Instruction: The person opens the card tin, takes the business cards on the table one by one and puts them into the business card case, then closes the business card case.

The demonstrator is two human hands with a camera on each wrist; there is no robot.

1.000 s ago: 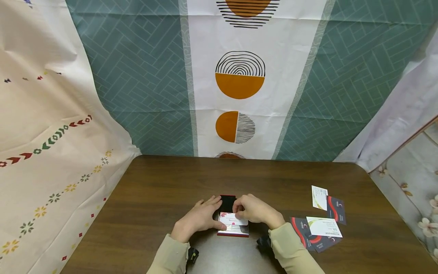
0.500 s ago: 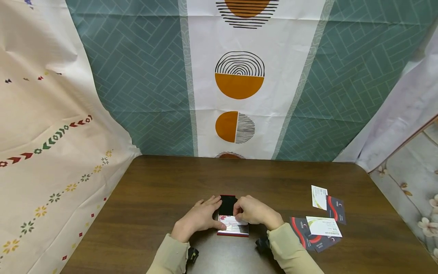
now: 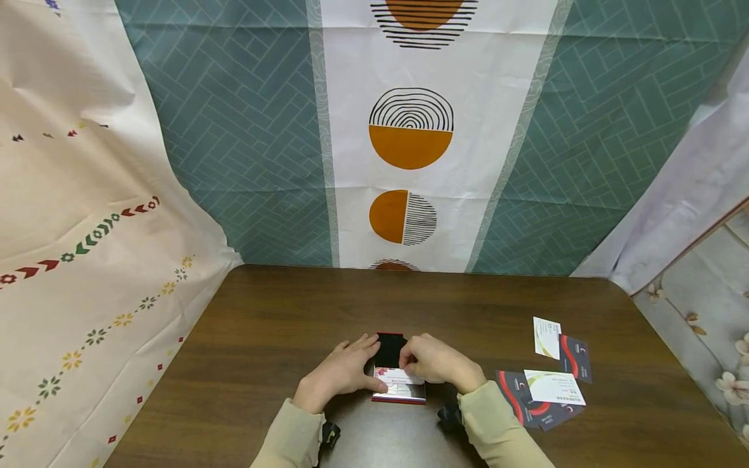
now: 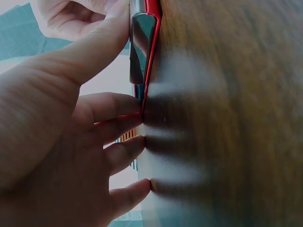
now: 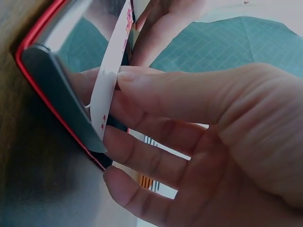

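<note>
A red-edged metal card case (image 3: 412, 392) lies unfolded on the table, its black lid (image 3: 389, 351) pointing away from me. Between the thumb and fingers of my right hand (image 3: 435, 359) is a white business card (image 5: 106, 90) with a red flower print. The card stands tilted over the shiny case, its lower edge right at the metal. My left hand (image 3: 342, 370) steadies the case from the left. Its thumb presses on the metal part, while the straight fingers (image 4: 125, 153) reach along the lid's side, some fingertips on the wood.
Right of my hands lie several loose business cards, white ones (image 3: 554, 388) and dark grey ones with red curves (image 3: 575, 359), partly overlapping. The brown wooden table (image 3: 281, 312) ends at a patterned cloth (image 3: 404, 149) behind.
The business card has shifted slightly towards me, showing more of the black lid behind it. The right hand has moved only a little; the left hand stays in place.
</note>
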